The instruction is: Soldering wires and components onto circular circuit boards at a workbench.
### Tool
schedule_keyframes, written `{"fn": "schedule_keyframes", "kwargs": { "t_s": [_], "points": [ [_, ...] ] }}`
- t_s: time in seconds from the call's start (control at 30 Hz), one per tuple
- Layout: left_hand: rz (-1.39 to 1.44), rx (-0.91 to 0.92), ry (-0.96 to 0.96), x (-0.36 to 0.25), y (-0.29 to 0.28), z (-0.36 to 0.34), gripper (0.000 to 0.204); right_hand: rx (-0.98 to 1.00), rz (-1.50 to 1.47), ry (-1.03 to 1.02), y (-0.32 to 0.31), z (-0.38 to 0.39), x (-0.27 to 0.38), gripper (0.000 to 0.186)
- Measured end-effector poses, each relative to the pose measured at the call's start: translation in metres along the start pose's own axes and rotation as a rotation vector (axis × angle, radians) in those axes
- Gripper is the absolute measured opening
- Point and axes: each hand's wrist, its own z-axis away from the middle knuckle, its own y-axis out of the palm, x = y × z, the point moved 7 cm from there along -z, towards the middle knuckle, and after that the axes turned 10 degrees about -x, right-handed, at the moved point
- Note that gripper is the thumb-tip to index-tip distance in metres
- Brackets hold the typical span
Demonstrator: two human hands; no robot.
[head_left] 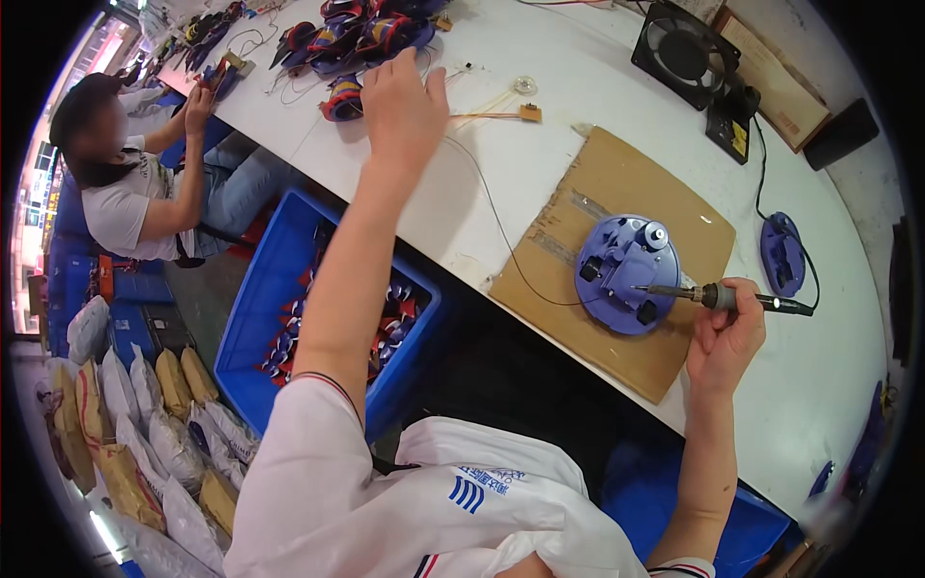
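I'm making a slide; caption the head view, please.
Right hand holds soldering iron over round purple part; left hand near colourful pile.

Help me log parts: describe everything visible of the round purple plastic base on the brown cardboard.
The round purple base looks plastic and lies flat on the brown cardboard sheet, moulded side up. It has a raised middle section, two black blocks and a white cylindrical part. A thin dark wire reaches its left edge; a slim dark soldering iron points over it, contact unclear.

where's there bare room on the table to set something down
Bare white table shows right of the right hand, below the soldering iron, and between the cardboard and black fan. It's crowded around the left hand, by the piled colourful parts.
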Motion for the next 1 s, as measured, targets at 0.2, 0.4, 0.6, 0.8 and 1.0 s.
{"fn": "schedule_keyframes", "kwargs": {
  "t_s": [0.2,0.4,0.6,0.8,1.0],
  "points": [
    [-0.074,0.241,0.154,-0.02,0.033,0.058,0.051,0.0,-0.024,-0.003,-0.005,-0.008,-0.002,0.021],
    [0.296,0.265,0.123,-0.035,-0.033,0.078,0.03,-0.017,-0.023,0.01,-0.013,-0.012,-0.002,0.021],
    [0.405,0.114,0.033,-0.028,-0.052,0.052,0.013,-0.031,-0.012,0.015,-0.012,-0.014,0.009,0.019],
    [-0.519,0.347,0.146,-0.005,0.004,0.018,0.02,-0.035,-0.004,-0.021,-0.015,-0.022,0.015,0.02],
    [-0.466,0.425,0.124,-0.003,0.038,0.021,0.027,-0.089,-0.013,0.015,-0.02,-0.023,0.004,0.022]
  ]
}}
